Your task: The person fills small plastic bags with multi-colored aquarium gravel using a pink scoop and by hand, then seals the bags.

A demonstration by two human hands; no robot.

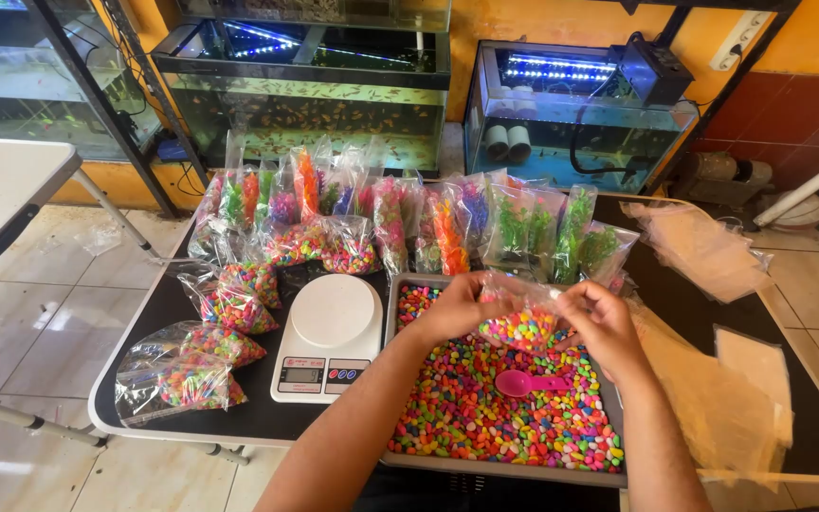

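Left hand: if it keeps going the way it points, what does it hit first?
The left hand points up and right and already touches the pebble bag. Beyond that, probably the plant bags behind the tray; depth is unclear.

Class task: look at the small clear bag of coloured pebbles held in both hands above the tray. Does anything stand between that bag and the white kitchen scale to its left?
Nothing visible does. The bag of pebbles is held by the left hand and right hand above the tray. The scale sits beside the tray, its round platform bare.
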